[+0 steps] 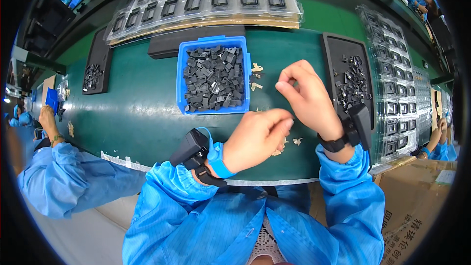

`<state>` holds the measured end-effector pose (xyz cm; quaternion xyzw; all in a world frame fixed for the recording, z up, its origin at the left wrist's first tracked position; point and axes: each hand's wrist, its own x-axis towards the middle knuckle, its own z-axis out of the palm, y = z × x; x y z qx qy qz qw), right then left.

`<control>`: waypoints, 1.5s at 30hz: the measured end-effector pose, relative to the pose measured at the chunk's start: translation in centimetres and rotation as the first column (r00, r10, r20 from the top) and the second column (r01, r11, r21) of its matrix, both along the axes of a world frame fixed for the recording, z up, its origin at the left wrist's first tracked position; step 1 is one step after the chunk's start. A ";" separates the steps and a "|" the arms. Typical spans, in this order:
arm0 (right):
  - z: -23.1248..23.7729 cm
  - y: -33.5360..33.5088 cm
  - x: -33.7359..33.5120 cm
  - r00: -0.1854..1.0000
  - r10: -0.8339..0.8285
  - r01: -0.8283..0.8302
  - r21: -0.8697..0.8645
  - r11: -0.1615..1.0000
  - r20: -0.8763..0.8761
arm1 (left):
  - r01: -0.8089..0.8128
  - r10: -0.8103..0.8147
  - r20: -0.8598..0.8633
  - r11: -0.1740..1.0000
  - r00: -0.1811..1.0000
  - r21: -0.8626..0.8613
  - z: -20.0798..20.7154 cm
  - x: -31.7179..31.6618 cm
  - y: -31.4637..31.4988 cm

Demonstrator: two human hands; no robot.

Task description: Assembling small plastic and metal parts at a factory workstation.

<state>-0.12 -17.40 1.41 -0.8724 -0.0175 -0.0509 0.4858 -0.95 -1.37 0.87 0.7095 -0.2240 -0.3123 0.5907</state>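
Note:
My left hand [256, 135] is over the green table in front of the blue bin, its thumb and forefinger pinched together. Higher and to its right, my right hand [308, 99] also has its thumb and bent forefinger close together. Whatever either pinch holds, if anything, is too small to make out. A blue bin [179, 76] full of small dark grey plastic parts [214, 76] stands just beyond my left hand. Small beige scraps [256, 87] lie beside the bin, and more beige scraps [297, 141] lie under my hands.
At the right, a black tray [327, 44] carries small black parts; another black tray [104, 51] stands far left. Clear plastic trays [206, 2] with black frames are stacked at the back, and more trays [392, 86] stand right. Another person's hand [48, 121] is at the left.

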 end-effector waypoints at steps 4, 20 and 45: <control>-0.4 -0.7 -1.8 0.940 0.040 -0.061 0.052 0.997 0.340 | -0.127 0.019 -0.394 0.960 0.919 -0.251 0.4 0.4 0.3; -1.5 -0.6 -3.7 0.995 0.032 -0.081 0.570 0.818 0.095 | -0.215 0.207 -0.062 0.960 0.976 -0.179 0.3 0.5 0.2; -0.7 -0.9 -4.0 0.996 0.067 -0.080 0.313 0.946 0.050 | -0.249 0.256 0.041 0.960 0.966 -0.129 -0.1 0.4 0.0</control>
